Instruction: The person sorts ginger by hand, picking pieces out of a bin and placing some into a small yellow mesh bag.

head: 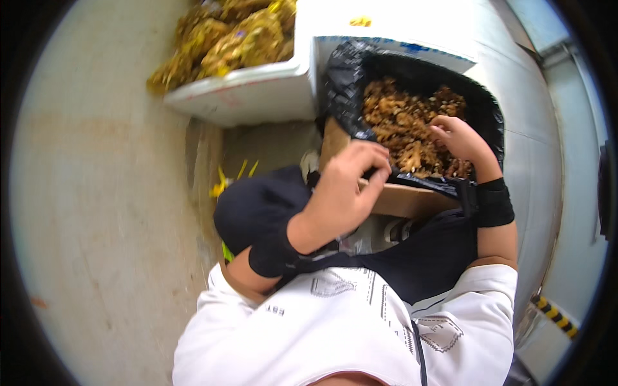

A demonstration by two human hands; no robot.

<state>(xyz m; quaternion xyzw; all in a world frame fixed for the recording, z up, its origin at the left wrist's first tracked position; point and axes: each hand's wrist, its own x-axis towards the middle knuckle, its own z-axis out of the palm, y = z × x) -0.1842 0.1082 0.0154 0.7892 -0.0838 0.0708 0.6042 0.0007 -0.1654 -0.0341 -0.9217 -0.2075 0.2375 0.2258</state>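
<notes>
A cardboard box (405,200) lined with a black plastic bag (345,72) stands before me, filled with knobbly brown root-like pieces (403,125). My right hand (456,137) reaches over the right part of this heap, fingers curled at the pieces; whether it grips one is hidden. At the box's near left edge is my left hand (350,183), slightly blurred, with thumb and fingers bent towards each other. Its fingertips are partly hidden, so I cannot tell whether anything is between them. Black bands circle both wrists.
A white foam box (260,96) at the upper left holds yellow-brown net bags (241,43). Another white foam box (410,24) stands behind the lined box, with a small yellow thing (360,21) on top. Yellow strips (219,186) lie beside my left knee. A wall runs along the right.
</notes>
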